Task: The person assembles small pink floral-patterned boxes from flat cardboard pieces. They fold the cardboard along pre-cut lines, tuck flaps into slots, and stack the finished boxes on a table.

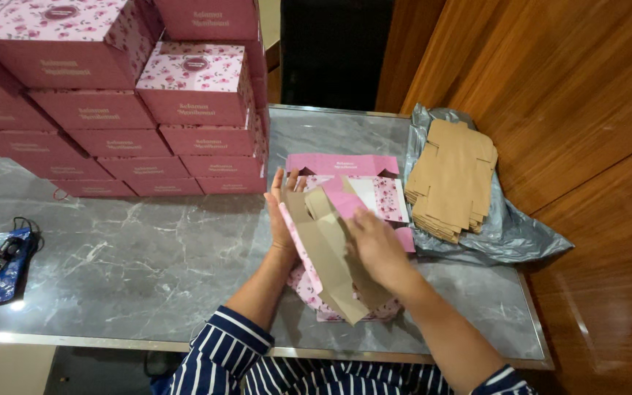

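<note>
A flat pink floral cardboard box blank (328, 252), brown on its inner side, is held tilted up above the grey marble table (148, 256). My left hand (281, 212) supports its left edge from behind, fingers upright. My right hand (376, 245) presses on the brown inner face and folds a flap. Under and behind the blank lies another flat pink floral blank (374, 186).
Stacks of finished pink floral boxes (148, 117) fill the table's back left. A pile of brown cardboard inserts (451, 179) rests on a grey plastic bag (506, 227) at right, beside a wooden wall. A blue packet and cable (1, 263) lie at the far left edge.
</note>
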